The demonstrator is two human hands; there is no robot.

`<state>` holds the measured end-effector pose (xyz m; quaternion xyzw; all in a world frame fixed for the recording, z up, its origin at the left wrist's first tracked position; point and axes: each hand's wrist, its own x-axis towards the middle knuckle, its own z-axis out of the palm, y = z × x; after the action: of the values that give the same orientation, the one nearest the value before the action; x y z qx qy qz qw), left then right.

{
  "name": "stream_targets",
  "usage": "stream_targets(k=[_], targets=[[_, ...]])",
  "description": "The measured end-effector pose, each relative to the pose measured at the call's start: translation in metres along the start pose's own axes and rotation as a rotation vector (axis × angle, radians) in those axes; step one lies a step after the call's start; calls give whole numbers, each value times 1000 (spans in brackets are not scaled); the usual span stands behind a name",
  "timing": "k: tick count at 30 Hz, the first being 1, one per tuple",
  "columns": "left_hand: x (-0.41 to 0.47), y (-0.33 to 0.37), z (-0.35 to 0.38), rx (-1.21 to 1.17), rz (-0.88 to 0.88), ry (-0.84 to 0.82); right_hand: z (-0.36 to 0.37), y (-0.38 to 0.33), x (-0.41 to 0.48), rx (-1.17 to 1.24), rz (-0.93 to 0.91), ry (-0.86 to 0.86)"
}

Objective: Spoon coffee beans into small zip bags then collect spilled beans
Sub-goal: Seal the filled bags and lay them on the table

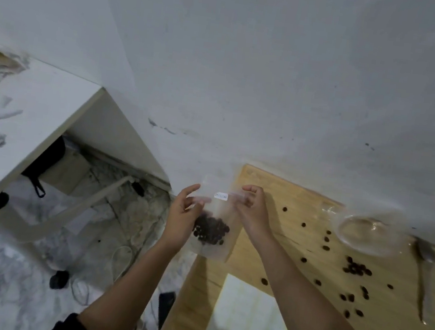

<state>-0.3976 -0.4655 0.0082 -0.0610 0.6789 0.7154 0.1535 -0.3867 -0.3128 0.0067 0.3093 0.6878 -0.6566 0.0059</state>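
We hold the zip bag [216, 214] upright in the air, right over the left edge of the wooden table [313, 205]. Our right hand [253, 211] pinches its top strip at the 1 o'clock corner. Our left hand [183, 215] grips its 9 o'clock side with thumb and a lower finger, the upper fingers loose and half straight. A dark heap of coffee beans [210, 230] sits in the lower half of the bag.

The table's far edge meets the wall [276, 89] at 12 o'clock, so no room lies beyond it. To 9 o'clock the table drops off to a marbled floor [1, 288] strewn with cables, and a white desk [24, 111] stands further out. Spilled beans [357, 269] lie scattered from 3 to 5 o'clock of the bag, some near the table's front edge. A clear bowl [367, 234] stands at 3 o'clock, just beside a spoon [424, 275] that lies with its handle toward us. A pale sheet [240, 320] lies at 6 o'clock between our forearms.

The bowl is blurred and we cannot tell what it holds. The small label on the bag is unreadable, and we cannot tell whether the zip is sealed. The table's right side is cut off.
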Motion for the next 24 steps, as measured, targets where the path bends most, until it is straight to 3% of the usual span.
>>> stream_targets(k=[14,24], targets=[[33,-18,68,171,5,-70,-57,8,12,-162,-97,261],[41,-27,86,505,166,-59,-66,21,20,-578,-207,188]])
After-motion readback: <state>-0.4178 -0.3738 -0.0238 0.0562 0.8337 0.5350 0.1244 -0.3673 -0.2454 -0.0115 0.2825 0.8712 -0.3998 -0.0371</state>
